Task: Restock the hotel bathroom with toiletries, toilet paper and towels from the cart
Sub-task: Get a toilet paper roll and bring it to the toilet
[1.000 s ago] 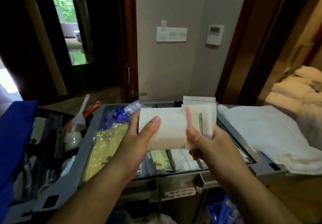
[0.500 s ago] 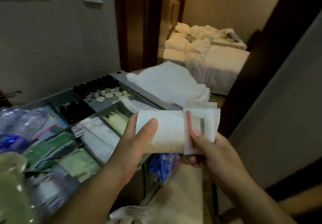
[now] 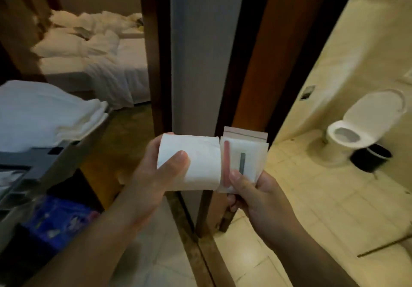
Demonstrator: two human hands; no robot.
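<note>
Now, left hand (image 3: 153, 176) grips the roll (image 3: 201, 166), right hand (image 3: 260, 199) pinches the sachets (image 3: 249, 152) (toilet (image 3: 376, 112) ahead, to the right).

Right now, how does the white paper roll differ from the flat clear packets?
The white paper roll, gripped by the left hand, is bulky and opaque; the flat clear packets, pinched by the right hand, are thin and show a pink stick and a grey stick inside. Both are whitish.

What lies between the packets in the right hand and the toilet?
In the head view, only bare tiled floor lies between the packets that the right hand holds and the toilet; the black bin stands beside the toilet.
</note>
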